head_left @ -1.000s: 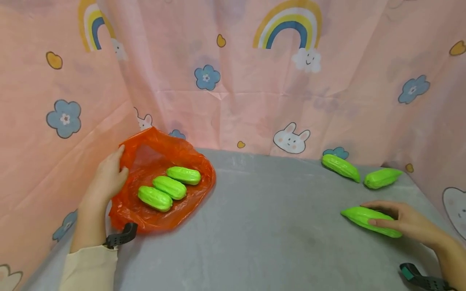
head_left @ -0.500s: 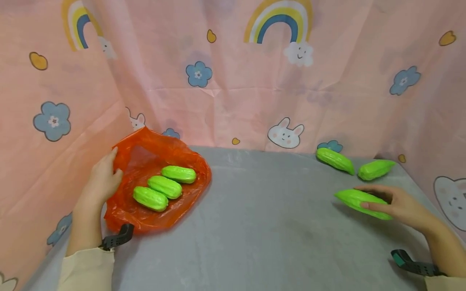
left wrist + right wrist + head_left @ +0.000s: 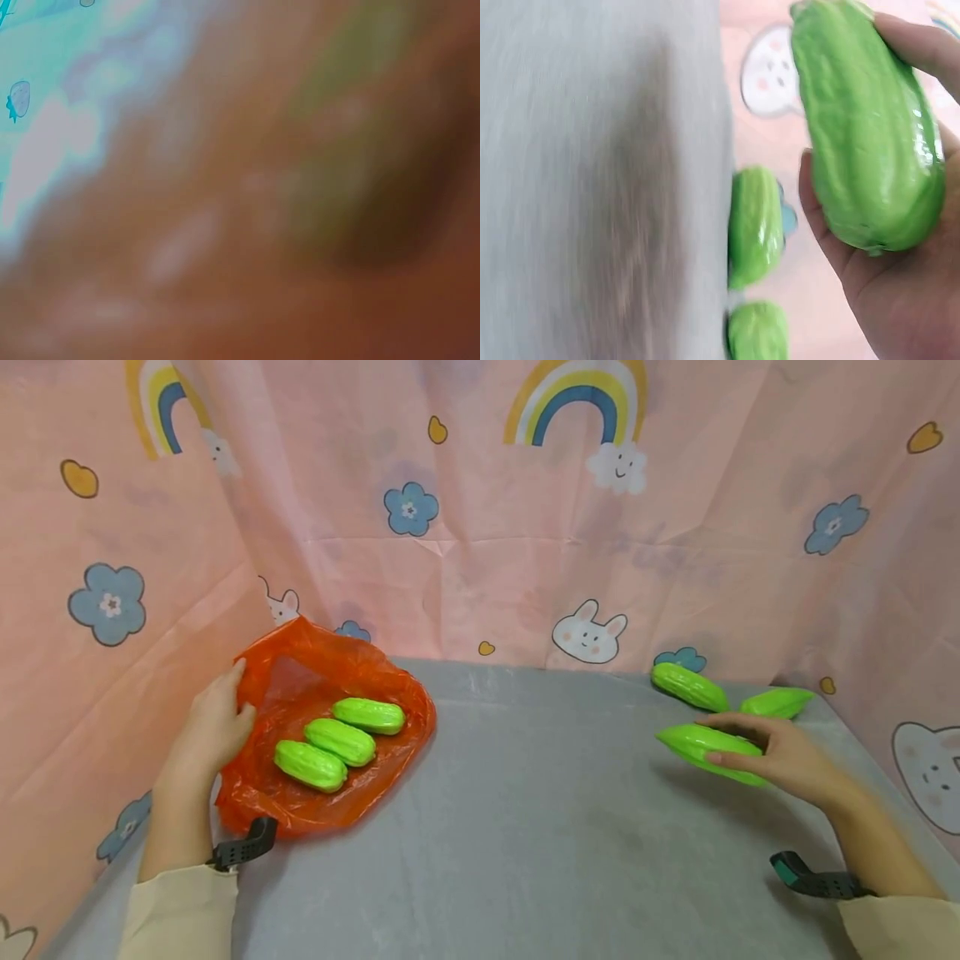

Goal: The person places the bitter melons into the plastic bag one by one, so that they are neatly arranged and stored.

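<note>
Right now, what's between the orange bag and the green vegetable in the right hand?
Just bare grey surface: in the head view, nothing stands between the orange bag and the green vegetable in the right hand.

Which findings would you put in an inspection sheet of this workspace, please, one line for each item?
Surface: grey tabletop, with a darker patch.
Job's things: three ridged green gourds lie inside an open orange-red plastic bag; two other gourds lie at the tabletop's far right.
Clutter: nothing seen.
Hands: left hand is at the bag's left rim, its grip unclear; right hand holds one more gourd above the tabletop.
Cables: nothing seen.
Surroundings: printed pink cloth behind and at both sides.
</note>
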Motion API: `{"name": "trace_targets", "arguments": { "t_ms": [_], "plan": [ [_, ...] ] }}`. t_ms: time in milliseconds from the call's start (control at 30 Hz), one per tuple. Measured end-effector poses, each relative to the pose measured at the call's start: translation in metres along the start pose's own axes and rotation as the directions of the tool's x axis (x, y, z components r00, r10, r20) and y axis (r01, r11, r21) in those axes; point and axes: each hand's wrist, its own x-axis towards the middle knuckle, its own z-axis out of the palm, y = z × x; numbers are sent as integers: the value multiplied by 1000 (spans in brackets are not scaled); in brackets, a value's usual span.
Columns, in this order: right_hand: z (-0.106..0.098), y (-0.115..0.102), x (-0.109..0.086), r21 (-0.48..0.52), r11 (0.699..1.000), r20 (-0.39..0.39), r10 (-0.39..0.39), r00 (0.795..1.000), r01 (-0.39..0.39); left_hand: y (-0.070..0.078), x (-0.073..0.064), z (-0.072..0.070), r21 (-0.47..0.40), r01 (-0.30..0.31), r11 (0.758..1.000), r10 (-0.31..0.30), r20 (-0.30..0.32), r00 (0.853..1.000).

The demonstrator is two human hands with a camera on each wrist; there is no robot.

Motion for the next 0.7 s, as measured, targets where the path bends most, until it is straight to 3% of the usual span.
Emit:
{"name": "trace_targets", "arguments": {
  "t_ms": [400, 700],
  "plan": [
    [30, -47, 39, 151, 983, -43, -102, 994, 108, 2, 1, 0, -21, -7, 1000, 7, 7, 1000],
    [57, -77, 68, 239, 949, -42, -201, 979, 205, 3, 1, -1, -33, 8, 999, -7, 18, 1000]
  ]
}}
